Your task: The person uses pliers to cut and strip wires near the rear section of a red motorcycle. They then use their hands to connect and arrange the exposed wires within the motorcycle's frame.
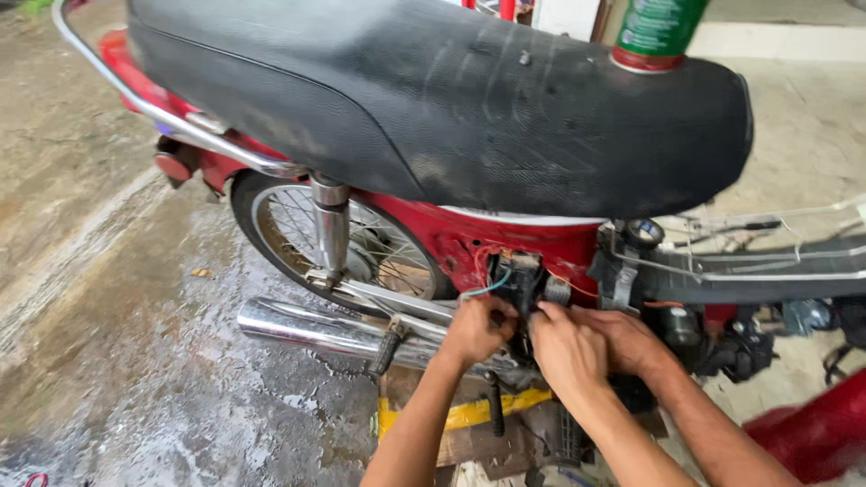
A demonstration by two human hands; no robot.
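Hands crowd the black box under the seat, low in the red frame where its wires come out. The left hand curls at its lower edge and the right hand presses beside it; their fingers are hidden, so I can't tell what they grip. A third hand is likely a helper's. One green can is parked on the seat, and there is one exhaust.

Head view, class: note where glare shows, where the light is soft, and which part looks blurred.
Head view: soft daylight with no hard shadows; bright glare streaks the chrome exhaust pipe and the wet concrete floor shines; the floor's left edge smears with motion blur; the left hand and right hand at the black part stay fairly sharp.
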